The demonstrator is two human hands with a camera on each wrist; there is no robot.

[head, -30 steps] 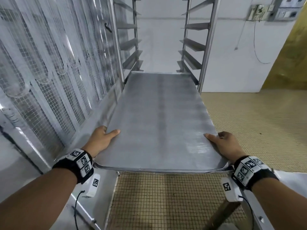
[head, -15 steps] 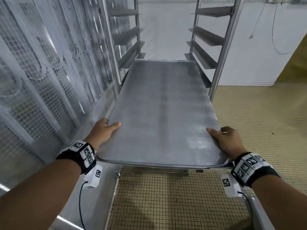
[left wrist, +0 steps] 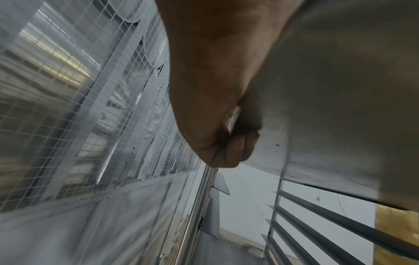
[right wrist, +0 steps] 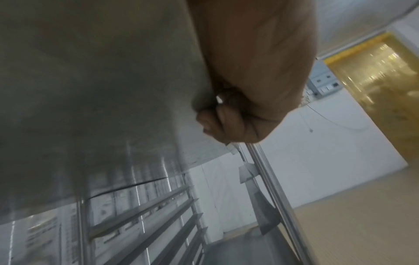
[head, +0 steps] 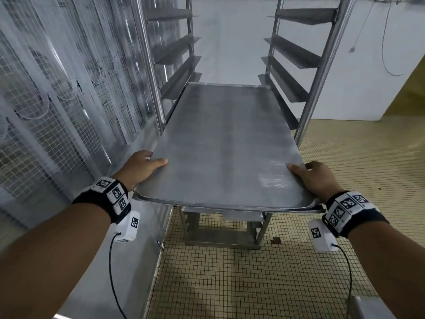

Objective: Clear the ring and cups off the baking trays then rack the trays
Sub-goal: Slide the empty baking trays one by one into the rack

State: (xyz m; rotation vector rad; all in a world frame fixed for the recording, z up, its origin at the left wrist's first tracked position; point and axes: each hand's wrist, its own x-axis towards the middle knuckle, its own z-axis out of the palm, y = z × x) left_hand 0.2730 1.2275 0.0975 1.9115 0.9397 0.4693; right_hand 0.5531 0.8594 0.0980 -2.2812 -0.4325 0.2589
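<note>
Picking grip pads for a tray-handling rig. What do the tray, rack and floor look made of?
Tray: bare metal, probably aluminium or steel; dull grey brushed sheet with a rolled rim and faint streaks.
Rack: looks like stainless steel; shiny round posts with angled sheet runners.
Floor: small square tiles, yellowish, with dark grout lines; likely ceramic mosaic.

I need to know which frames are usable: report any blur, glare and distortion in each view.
Head view: sharp centre, wide-angle bending of the rack posts, a small glare patch on the tray. Left wrist view: mesh wall motion-smeared, left hand soft. Right wrist view: right hand and tray underside blurred.
</note>
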